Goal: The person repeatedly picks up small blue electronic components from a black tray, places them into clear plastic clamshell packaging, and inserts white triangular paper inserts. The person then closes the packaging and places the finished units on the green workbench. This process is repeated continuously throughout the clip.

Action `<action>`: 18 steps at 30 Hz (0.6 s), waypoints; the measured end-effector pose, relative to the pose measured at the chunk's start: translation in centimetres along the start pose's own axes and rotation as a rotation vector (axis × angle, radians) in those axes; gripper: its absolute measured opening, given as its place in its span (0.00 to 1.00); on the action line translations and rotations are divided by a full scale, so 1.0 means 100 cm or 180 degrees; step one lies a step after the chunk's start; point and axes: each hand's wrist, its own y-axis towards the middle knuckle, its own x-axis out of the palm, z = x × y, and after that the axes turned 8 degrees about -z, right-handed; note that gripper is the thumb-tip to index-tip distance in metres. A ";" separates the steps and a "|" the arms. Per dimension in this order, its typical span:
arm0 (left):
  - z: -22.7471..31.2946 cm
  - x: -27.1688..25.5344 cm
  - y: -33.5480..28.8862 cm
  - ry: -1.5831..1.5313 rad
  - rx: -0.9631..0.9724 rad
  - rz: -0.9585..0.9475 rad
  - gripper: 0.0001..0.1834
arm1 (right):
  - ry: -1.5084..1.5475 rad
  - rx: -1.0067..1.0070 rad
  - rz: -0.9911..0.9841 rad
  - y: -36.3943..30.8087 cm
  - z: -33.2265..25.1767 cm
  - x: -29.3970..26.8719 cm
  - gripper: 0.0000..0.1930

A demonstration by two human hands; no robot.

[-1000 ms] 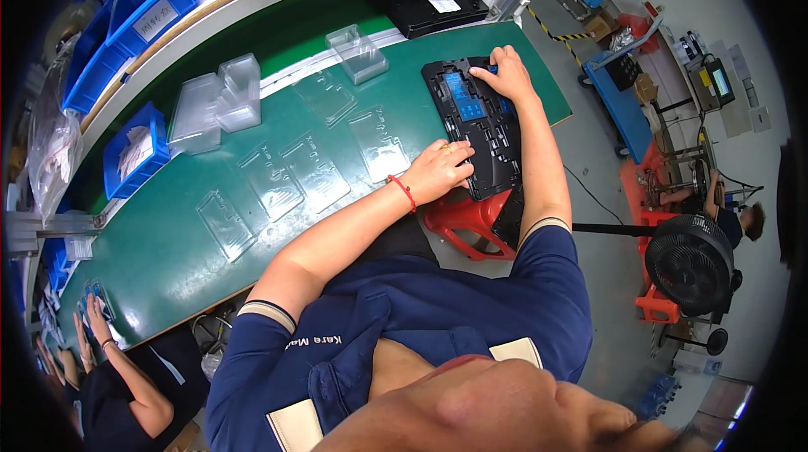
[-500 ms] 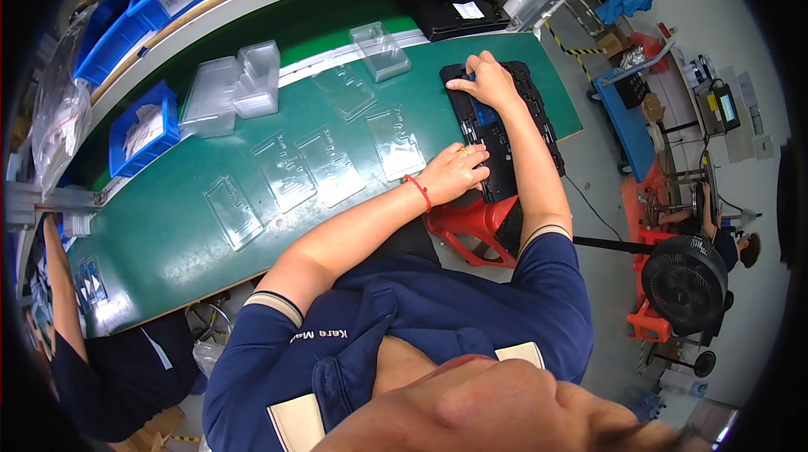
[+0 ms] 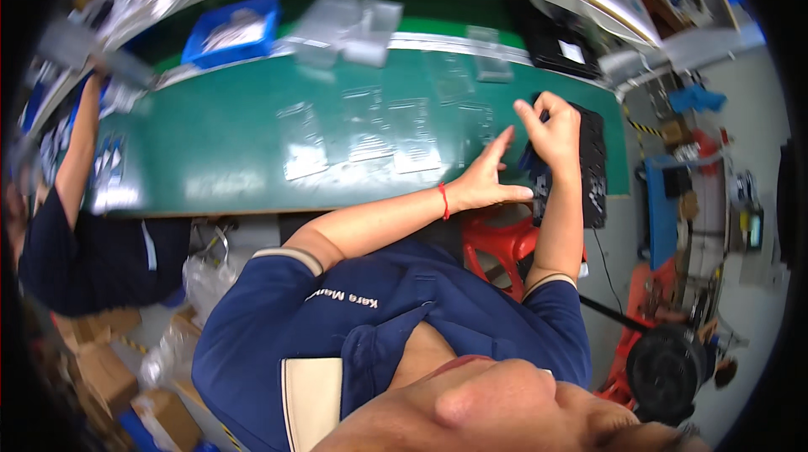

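Note:
At the table's right end lies a black molded tray [image 3: 594, 167], partly hidden by my right arm. My right hand [image 3: 557, 134] is over its left side, fingers curled in and thumb raised. A dark blue piece shows just below those fingers; whether they grip it is hidden. My left hand [image 3: 486, 181], with a red cord at the wrist, is beside the tray, fingers spread and nothing in them. Left of it several flat clear plastic trays lie on the green table, the nearest clear tray [image 3: 414, 136] among them.
Stacked clear plastic boxes [image 3: 370, 31] and a blue bin [image 3: 231, 31] line the table's back edge. A black case [image 3: 560, 44] lies at the back right. A red stool [image 3: 501, 241] stands below the table edge. Another person's arm [image 3: 80, 145] reaches in at the left.
The view has swung, shifting the table rightward and leveling it. My left hand has come off the black tray and spread its fingers. My right hand has curled, thumb lifted.

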 end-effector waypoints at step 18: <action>0.080 -0.156 -0.186 -0.1718 -0.0574 0.1386 0.28 | 0.3182 0.0207 -0.3000 0.022 -0.149 0.180 0.09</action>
